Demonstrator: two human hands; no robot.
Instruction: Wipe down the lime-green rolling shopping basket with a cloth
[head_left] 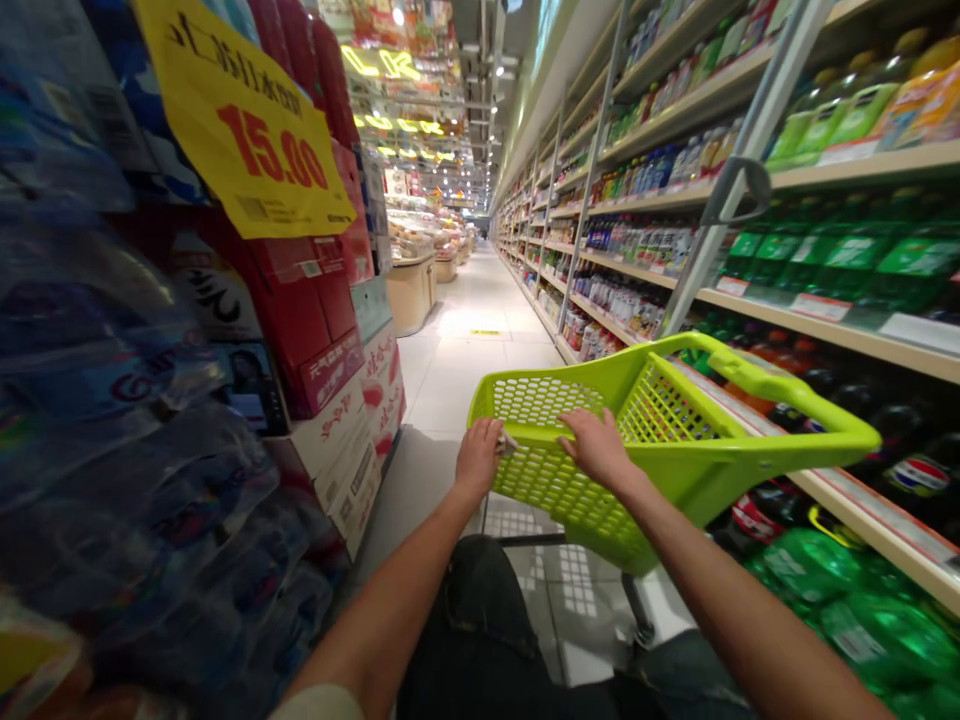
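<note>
Green cart rim (534, 438) under hands (478, 460) (600, 448), right splayed

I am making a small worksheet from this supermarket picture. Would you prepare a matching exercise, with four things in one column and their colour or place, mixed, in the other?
Things
1. Shopping cart
2. Price sign
3. Left hand
4. Green soft-drink bottles

Colour or place
A. At the cart's left end, as the picture shows it
B. Standing in a row on a shelf at the right
C. Bright lime green, with a pierced basket
D. Yellow, with large red digits

Right pairs: 1-C, 2-D, 3-A, 4-B
</note>
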